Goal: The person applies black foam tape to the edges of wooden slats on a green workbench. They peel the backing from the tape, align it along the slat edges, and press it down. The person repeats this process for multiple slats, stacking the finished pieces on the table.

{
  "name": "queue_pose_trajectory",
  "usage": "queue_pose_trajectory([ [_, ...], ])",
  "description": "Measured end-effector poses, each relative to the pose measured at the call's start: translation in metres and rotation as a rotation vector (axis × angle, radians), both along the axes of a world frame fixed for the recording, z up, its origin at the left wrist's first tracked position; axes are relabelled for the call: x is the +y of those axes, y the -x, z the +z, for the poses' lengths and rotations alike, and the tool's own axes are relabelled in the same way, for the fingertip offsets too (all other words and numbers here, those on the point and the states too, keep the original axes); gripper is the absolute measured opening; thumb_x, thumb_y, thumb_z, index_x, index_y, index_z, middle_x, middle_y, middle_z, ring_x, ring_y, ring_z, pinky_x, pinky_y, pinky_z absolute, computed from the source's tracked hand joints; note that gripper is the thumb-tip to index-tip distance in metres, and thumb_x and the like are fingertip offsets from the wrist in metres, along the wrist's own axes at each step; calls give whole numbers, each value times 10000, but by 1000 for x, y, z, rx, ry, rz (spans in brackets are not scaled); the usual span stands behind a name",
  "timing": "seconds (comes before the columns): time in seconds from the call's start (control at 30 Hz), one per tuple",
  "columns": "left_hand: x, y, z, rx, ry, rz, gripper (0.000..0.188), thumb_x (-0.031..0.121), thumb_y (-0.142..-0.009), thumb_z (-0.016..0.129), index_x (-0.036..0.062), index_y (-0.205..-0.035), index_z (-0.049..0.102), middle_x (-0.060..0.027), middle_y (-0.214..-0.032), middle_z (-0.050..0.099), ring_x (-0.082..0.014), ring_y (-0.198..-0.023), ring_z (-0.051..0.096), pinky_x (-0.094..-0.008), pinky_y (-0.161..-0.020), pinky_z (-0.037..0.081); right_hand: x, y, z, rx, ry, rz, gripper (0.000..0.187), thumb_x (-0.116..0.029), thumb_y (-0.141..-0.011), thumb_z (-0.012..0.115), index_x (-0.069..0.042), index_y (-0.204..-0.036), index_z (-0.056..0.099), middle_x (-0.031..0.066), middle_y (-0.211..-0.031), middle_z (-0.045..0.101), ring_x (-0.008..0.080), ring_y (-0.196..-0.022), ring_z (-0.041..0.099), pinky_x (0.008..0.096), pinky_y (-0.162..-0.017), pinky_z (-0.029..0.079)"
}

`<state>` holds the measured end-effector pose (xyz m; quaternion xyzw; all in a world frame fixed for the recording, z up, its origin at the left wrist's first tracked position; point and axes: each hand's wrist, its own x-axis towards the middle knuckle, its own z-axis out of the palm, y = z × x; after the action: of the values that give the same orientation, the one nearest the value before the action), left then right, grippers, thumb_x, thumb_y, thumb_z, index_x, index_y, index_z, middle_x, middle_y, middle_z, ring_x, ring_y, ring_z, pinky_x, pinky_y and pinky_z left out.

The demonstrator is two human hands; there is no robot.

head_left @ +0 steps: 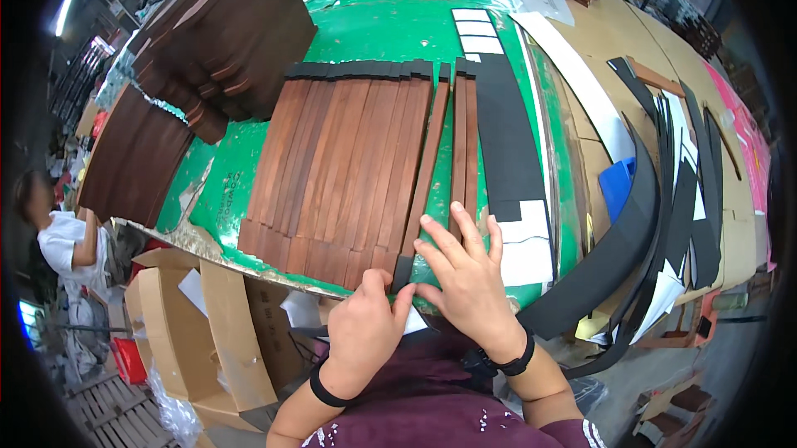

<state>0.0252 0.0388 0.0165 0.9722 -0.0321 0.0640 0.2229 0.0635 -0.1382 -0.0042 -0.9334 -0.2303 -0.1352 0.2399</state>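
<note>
Nearby, dark panels crowd the upper left, black strips the right. One wooden slat ends in black at lower centre, beside the curled left hand, its hold unclear; the right hand spreads wide, clasping nothing. Green tabletop lies bare at upper centre.

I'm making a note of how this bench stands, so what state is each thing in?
Wooden strips: mostly packed side by side, far ends black-capped
Black end piece: at one strip's near end
Left hand: curled, beside that piece
Right hand: fingers spread
Black sheet: flat
Long black strips: curved, loosely piled
Cardboard box: open
</note>
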Motion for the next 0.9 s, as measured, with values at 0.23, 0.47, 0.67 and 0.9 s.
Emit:
queue_pose_trajectory([
  [0.23, -7, -3, 10, 28, -79, -31, 320, 250, -909, 848, 56, -996, 608, -76, -660, 686, -292, -601, 722, -421, -560, 563, -4, 1, 0, 35, -38, 55, 715, -293, -698, 941, -65, -1332, 700, 74, -1611, 527, 364, -1589, 355, 677, -1261, 219],
  [0.47, -16, 0, 14, 129, -73, -38, 353, 304, -929, 832, 33, -1005, 618, -139, -728, 720, -330, -623, 738, -428, -545, 584, -14, -2, 6, 111, -67, 114, 676, -248, -707, 914, -27, -1311, 706, 118, -1600, 540, 380, -1586, 366, 666, -1271, 220],
  [0.67, -16, 0, 13, 95, -109, -44, 334, 288, -921, 834, 35, -953, 617, -141, -724, 716, -329, -616, 733, -423, -539, 579, -15, -4, -2, 100, -101, 132, 608, -251, -729, 896, -34, -1272, 728, 121, -1566, 586, 343, -1567, 418, 640, -1289, 206],
  [0.9, -17, -2, 10, 40, -67, -34, 292, 227, -890, 844, 44, -898, 616, -118, -704, 700, -312, -607, 727, -419, -548, 573, -16, -4, 0, 103, -98, 135, 587, -252, -743, 884, -37, -1269, 737, 125, -1559, 600, 325, -1553, 447, 636, -1292, 206],
])
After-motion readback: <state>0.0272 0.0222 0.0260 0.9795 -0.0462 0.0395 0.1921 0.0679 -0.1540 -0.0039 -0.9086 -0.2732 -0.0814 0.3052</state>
